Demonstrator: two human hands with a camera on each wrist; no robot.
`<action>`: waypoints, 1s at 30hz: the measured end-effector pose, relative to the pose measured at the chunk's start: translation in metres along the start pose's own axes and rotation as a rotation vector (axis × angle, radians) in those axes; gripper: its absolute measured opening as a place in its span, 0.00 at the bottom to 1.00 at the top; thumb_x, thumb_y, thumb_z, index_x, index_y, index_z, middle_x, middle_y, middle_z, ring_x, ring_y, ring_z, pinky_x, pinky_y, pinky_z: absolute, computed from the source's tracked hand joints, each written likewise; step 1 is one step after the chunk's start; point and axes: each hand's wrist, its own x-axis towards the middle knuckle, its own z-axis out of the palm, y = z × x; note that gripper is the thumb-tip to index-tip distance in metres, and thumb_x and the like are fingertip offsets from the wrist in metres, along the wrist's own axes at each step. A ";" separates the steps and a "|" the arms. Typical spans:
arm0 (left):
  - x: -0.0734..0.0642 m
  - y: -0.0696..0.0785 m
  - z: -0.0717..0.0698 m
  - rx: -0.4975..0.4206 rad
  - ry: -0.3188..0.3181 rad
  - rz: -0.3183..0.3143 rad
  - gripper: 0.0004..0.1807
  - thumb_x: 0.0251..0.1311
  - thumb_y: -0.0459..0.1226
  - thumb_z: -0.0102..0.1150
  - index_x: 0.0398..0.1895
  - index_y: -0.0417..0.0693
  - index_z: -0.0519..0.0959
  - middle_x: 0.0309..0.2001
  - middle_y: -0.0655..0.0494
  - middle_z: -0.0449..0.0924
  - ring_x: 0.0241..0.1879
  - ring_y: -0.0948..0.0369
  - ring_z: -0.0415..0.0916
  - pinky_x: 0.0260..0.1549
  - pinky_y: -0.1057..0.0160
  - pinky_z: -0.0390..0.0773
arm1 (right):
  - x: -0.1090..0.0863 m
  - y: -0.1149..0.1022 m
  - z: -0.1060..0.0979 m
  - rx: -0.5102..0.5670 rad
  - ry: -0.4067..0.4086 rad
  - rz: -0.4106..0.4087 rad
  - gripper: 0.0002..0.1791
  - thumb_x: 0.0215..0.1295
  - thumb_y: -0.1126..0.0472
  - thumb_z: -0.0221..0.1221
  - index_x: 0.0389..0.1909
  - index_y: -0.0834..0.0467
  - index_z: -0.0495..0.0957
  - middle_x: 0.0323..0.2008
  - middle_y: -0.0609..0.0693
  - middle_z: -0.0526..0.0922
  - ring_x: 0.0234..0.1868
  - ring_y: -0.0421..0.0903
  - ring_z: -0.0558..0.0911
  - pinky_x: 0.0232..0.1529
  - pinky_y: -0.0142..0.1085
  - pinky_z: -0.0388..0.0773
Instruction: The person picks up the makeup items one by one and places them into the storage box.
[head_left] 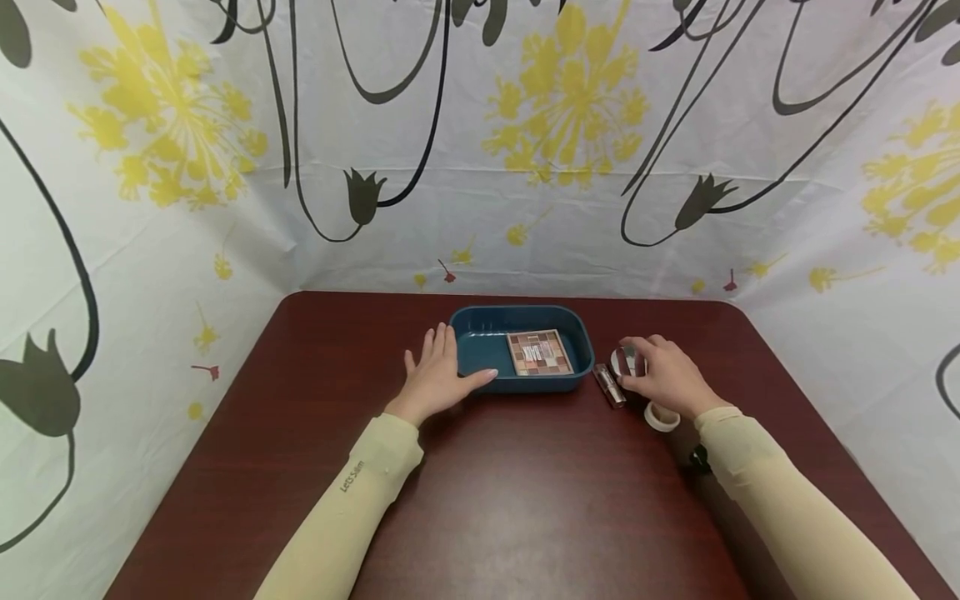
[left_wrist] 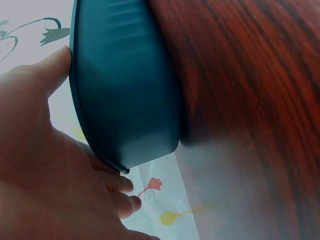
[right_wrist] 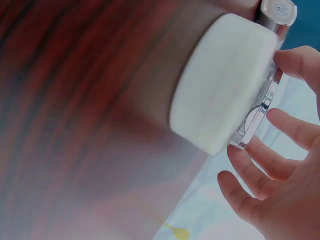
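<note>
Dark red tabletop (head_left: 480, 517), flowery cloth (head_left: 465, 133) behind, and small stuff that could get knocked pretty easily.
With the lipstick tube (head_left: 611, 388) and white round container (head_left: 662, 418) sitting so close, either might be bumped by a sloppy lift; the clear case (head_left: 619, 363) could slip too, pinched at its edges by the right hand (head_left: 667, 379). Left hand (head_left: 435, 382) is spread wide, thumb and fingers just rested against the blue tray (head_left: 540, 384), where the palette (head_left: 540, 353) is lying.
</note>
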 end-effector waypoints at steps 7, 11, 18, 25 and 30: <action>0.000 0.000 0.000 -0.001 -0.001 -0.003 0.66 0.55 0.74 0.53 0.82 0.42 0.39 0.81 0.46 0.33 0.79 0.48 0.27 0.68 0.31 0.30 | -0.001 -0.005 -0.005 0.000 0.018 -0.004 0.35 0.61 0.51 0.69 0.68 0.55 0.72 0.44 0.57 0.75 0.35 0.48 0.73 0.28 0.42 0.70; 0.000 -0.001 0.001 0.016 0.006 0.003 0.66 0.55 0.75 0.52 0.81 0.42 0.40 0.81 0.45 0.34 0.79 0.48 0.28 0.68 0.30 0.33 | -0.002 -0.007 -0.007 -0.001 0.031 -0.007 0.34 0.61 0.50 0.68 0.68 0.55 0.72 0.47 0.59 0.76 0.37 0.50 0.74 0.31 0.44 0.71; 0.000 -0.001 0.000 0.023 0.009 0.004 0.66 0.54 0.75 0.52 0.81 0.42 0.40 0.81 0.45 0.35 0.79 0.47 0.29 0.68 0.30 0.34 | -0.001 -0.012 -0.010 -0.001 0.061 0.003 0.35 0.61 0.50 0.69 0.68 0.54 0.72 0.53 0.60 0.75 0.40 0.52 0.75 0.34 0.48 0.73; 0.002 -0.003 0.001 0.013 -0.001 0.002 0.66 0.55 0.75 0.51 0.82 0.43 0.39 0.81 0.46 0.33 0.79 0.49 0.27 0.68 0.30 0.33 | 0.001 -0.019 -0.012 0.020 0.077 -0.009 0.36 0.61 0.48 0.69 0.69 0.54 0.71 0.55 0.60 0.75 0.42 0.55 0.75 0.36 0.51 0.73; 0.001 -0.002 0.001 0.010 -0.004 0.004 0.66 0.55 0.75 0.51 0.82 0.43 0.39 0.81 0.47 0.32 0.79 0.49 0.26 0.68 0.31 0.32 | 0.003 -0.026 -0.014 0.033 0.093 -0.023 0.35 0.62 0.50 0.69 0.69 0.54 0.71 0.54 0.61 0.75 0.42 0.53 0.74 0.36 0.50 0.73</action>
